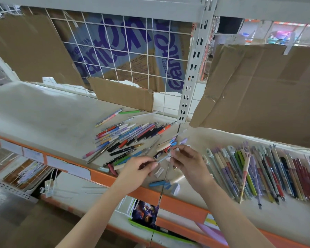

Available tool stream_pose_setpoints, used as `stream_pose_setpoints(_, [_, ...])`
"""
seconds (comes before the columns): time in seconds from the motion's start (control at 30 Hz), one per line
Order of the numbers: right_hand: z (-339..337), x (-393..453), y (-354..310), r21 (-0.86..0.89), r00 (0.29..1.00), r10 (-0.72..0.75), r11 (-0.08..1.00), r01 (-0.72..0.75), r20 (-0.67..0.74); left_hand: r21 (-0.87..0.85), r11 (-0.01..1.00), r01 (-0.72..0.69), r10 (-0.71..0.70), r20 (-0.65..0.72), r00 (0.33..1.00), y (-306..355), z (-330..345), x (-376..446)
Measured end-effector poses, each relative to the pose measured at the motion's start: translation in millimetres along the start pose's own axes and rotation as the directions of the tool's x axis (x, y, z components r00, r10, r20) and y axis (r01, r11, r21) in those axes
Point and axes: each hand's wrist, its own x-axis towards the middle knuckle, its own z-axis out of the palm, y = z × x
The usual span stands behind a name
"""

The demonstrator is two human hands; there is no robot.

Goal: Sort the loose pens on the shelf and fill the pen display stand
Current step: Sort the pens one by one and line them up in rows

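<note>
Condition: left hand (140, 166) and right hand (184, 161) both pinched on one slim blue-grey pen (162, 158), held level just above the shelf (43, 111), between the two groups of pens. Left fingertips on the barrel end; right fingertips on the capped end. Whether cap and barrel are being pressed together or pulled apart: not clear from this view.

Location of stock: unsorted heap of loose pens (129, 135) to the left of the upright post (190, 72), lying at mixed angles. Sorted row of pens (258, 169) to the right, laid side by side and running close to the orange front edge (125, 183). Loose parts directly under the hands: a blue cap (159, 183), small white caps (159, 171), a thin rod (166, 171), probably a bare refill. Pen display stand: not in view.

Hazards from this position:

- Cap slip. Light two-point pinch; a sudden release likely to flick the cap off the shelf to the level below.
- Roll-off. Blue cap and rod resting near the front edge; a wrist brushing past could sweep them over.
- Row disturbance. Right forearm close beside the sorted row; a careless withdrawal could knock the nearest pens askew.
- Mismatch. Several detached caps lying together; wrong cap on wrong barrel a real possibility.
</note>
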Motion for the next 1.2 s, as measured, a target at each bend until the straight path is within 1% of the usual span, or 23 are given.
stream_pose_setpoints(0.07, [7, -2, 3, -0.002, 0.999, -0.017, 1.0, 0.017, -0.029, -0.144, 0.984, 0.103, -0.104, 0.002, 0.995, 3, 2, 2])
stream_pose_setpoints(0.17, [5, -3, -2, -0.045, 0.999, -0.033, 0.998, 0.032, -0.021, -0.34, 0.899, 0.275, -0.249, 0.118, 0.961, 6, 2, 6])
stream_pose_setpoints(0.23, [0, -4, -6, -0.028, 0.998, -0.044, 0.999, 0.043, -0.038, -0.402, 0.854, 0.329, -0.267, 0.204, 0.942, 16, 8, 12])
stream_pose_setpoints(0.3, [-4, -3, -12, 0.025, 0.996, -0.072, 0.997, 0.073, -0.045, -0.453, 0.841, 0.298, -0.219, 0.218, 0.951, 28, 15, 21])
stream_pose_setpoints(0.33, [-7, -1, -17, 0.038, 0.994, -0.097, 0.994, 0.099, -0.05, -0.432, 0.86, 0.272, -0.206, 0.194, 0.959, 33, 16, 26])
stream_pose_setpoints(0.37, [-12, 0, -21, 0.007, 0.989, -0.129, 0.991, 0.13, -0.067, -0.352, 0.904, 0.241, -0.203, 0.141, 0.969, 35, 14, 32])
stream_pose_setpoints(0.4, [-20, 2, -25, -0.089, 0.98, -0.169, 0.983, 0.16, -0.103, -0.206, 0.958, 0.2, -0.191, 0.06, 0.98, 33, 11, 38])
stream_pose_setpoints(0.43, [-30, 5, -29, -0.243, 0.965, -0.216, 0.954, 0.176, -0.149, -0.011, 0.99, 0.143, -0.144, -0.036, 0.989, 28, 5, 43])
stream_pose_setpoints(0.47, [-42, 7, -33, -0.429, 0.947, -0.26, 0.889, 0.159, -0.187, 0.17, 0.979, 0.108, -0.089, -0.114, 0.989, 21, -1, 47])
stream_pose_setpoints(0.5, [-53, 8, -35, -0.609, 0.933, -0.296, 0.785, 0.116, -0.204, 0.287, 0.952, 0.104, -0.056, -0.17, 0.984, 12, -8, 51])
stream_pose_setpoints(0.53, [-64, 8, -35, -0.749, 0.928, -0.319, 0.659, 0.069, -0.195, 0.349, 0.931, 0.11, -0.038, -0.207, 0.978, 5, -12, 53])
stream_pose_setpoints(0.57, [-72, 7, -34, -0.844, 0.931, -0.323, 0.536, 0.032, -0.17, 0.393, 0.913, 0.111, -0.024, -0.222, 0.975, -2, -13, 55])
stream_pose_setpoints(0.63, [-80, 4, -26, -0.952, 0.951, -0.28, 0.304, -0.04, -0.13, 0.487, 0.867, 0.102, 0.002, -0.207, 0.978, -11, -10, 57])
stream_pose_setpoints(0.67, [-80, 2, -22, -0.975, 0.958, -0.252, 0.204, -0.085, -0.137, 0.528, 0.844, 0.092, 0.015, -0.195, 0.981, -15, -7, 58])
stream_pose_setpoints(0.7, [-77, 1, -19, -0.984, 0.959, -0.241, 0.134, -0.12, -0.149, 0.568, 0.818, 0.088, 0.027, -0.19, 0.981, -18, -5, 58])
stream_pose_setpoints(0.73, [-70, -1, -16, -0.988, 0.956, -0.257, 0.096, -0.121, -0.142, 0.603, 0.793, 0.091, 0.037, -0.197, 0.98, -20, -3, 59])
stream_pose_setpoints(0.77, [-60, -2, -14, -0.993, 0.953, -0.287, 0.095, -0.072, -0.097, 0.635, 0.766, 0.1, 0.048, -0.212, 0.976, -22, -2, 59])
stream_pose_setpoints(0.83, [-36, -5, -7, -0.975, 0.943, -0.321, 0.172, 0.144, 0.082, 0.679, 0.725, 0.121, 0.056, -0.232, 0.971, -24, -2, 58])
stream_pose_setpoints(0.87, [-24, -6, -3, -0.944, 0.934, -0.308, 0.212, 0.252, 0.181, 0.685, 0.718, 0.123, 0.054, -0.231, 0.972, -24, -3, 58])
stream_pose_setpoints(0.93, [-1, -5, 6, -0.883, 0.916, -0.222, 0.264, 0.388, 0.336, 0.664, 0.739, 0.113, 0.047, -0.218, 0.975, -25, -6, 57])
stream_pose_setpoints(1.03, [16, 4, 16, -0.841, 0.887, -0.107, 0.285, 0.46, 0.449, 0.592, 0.802, 0.086, 0.068, -0.233, 0.97, -28, -12, 50])
stream_pose_setpoints(1.13, [14, 11, 15, -0.847, 0.888, -0.032, 0.286, 0.447, 0.458, 0.487, 0.873, 0.019, 0.127, -0.265, 0.956, -30, -19, 40])
stream_pose_setpoints(1.2, [11, 11, 14, -0.848, 0.884, -0.024, 0.27, 0.456, 0.467, 0.388, 0.921, -0.02, 0.136, -0.273, 0.952, -29, -21, 34])
